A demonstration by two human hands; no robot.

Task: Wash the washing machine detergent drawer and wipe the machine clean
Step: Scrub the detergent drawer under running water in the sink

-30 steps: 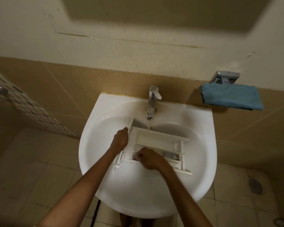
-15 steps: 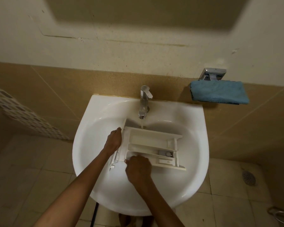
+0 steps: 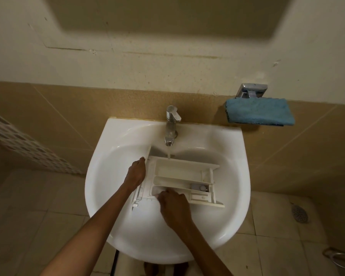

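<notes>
The right hand (image 3: 174, 206) has slid from the middle of the detergent drawer's (image 3: 179, 176) near compartment, where it was a second ago, to that compartment's left end. It now sits over the drawer's near-left corner with the knuckles up and the fingers tucked down into the trough. Whether they only rub the plastic or pinch something small and pale is not clear, since the back of the hand hides them. This suggests the scrubbing is moving along the near channel, with the far, larger compartment not yet tended. The left hand (image 3: 136, 173) has kept its place, wrapped around the drawer's front panel toward the left edge of the wash basin (image 3: 108, 196) and holding it steady. The drawer lies across the middle of the bowl as before. The tap (image 3: 170, 126) at the back edge still runs, and its stream (image 3: 169, 153) lands on the drawer's far wall. A folded blue cloth (image 3: 259, 111) rests untouched on the wall holder beyond the basin's back-right corner, likely for wiping the machine later.
</notes>
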